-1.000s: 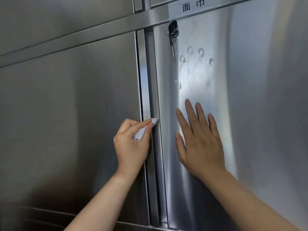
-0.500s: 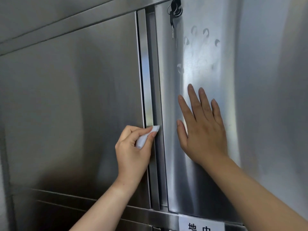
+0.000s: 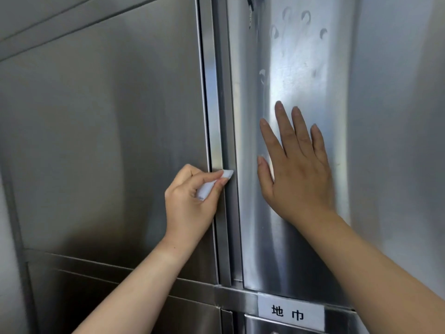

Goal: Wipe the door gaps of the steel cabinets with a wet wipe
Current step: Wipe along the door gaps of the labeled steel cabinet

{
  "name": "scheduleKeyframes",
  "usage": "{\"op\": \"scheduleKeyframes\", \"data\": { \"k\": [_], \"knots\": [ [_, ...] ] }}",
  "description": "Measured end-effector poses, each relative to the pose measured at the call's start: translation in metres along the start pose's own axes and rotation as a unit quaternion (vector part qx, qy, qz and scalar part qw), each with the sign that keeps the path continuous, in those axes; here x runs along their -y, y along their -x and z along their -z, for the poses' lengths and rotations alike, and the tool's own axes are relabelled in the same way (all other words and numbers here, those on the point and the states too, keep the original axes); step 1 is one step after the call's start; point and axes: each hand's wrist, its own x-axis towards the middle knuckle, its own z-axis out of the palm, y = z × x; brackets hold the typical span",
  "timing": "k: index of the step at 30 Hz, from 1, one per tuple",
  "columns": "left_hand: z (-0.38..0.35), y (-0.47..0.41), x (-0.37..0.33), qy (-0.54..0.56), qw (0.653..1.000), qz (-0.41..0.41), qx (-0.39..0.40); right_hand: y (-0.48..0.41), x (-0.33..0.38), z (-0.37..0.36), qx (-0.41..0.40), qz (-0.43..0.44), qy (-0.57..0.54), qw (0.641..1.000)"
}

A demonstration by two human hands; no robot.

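Head view shows you facing a wall of brushed steel cabinets, largest first: the broad grey steel cabinet door (image 3: 103, 141) spreads away to the outer side of your left hand, and the shinier steel cabinet door (image 3: 301, 68) lies under and around your right hand. Between your two hands runs the vertical door gap (image 3: 225, 116), a narrow recessed channel with a bright steel strip along its left edge. Below your wrists a horizontal steel rail (image 3: 236, 300) crosses the cabinets, and just under your right forearm it carries a white rectangular paper label with two black characters (image 3: 290, 313).

Your right hand (image 3: 296, 172) is released, fingers spread, palm flat against the shiny door just beside the gap. Above its fingertips the steel bears smudged fingerprint marks (image 3: 296, 22). Higher still, at the top edge, a small dark key end (image 3: 250, 10) hangs, mostly cut off.

Your left hand (image 3: 190, 201) is clenched around a small folded white wet wipe (image 3: 214, 185), pinched between thumb and forefinger. The wipe's tip pokes past your fingertips and presses into the gap, level with your right thumb.
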Motion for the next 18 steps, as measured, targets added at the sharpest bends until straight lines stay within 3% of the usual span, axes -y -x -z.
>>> {"op": "scheduleKeyframes", "data": {
  "k": [6, 12, 18],
  "knots": [
    [-0.003, 0.018, 0.0, -0.011, 1.0, -0.004, -0.022, 0.0, 0.0, 0.0, -0.005, 0.002, 0.001, 1.0],
    [0.004, 0.022, -0.001, -0.004, 0.999, 0.005, 0.034, 0.001, -0.001, -0.001, -0.012, 0.006, -0.001, 1.0],
    [-0.004, 0.011, -0.003, 0.005, 1.0, 0.012, -0.027, 0.0, 0.0, 0.0, -0.013, 0.006, -0.01, 1.0]
  ]
}}
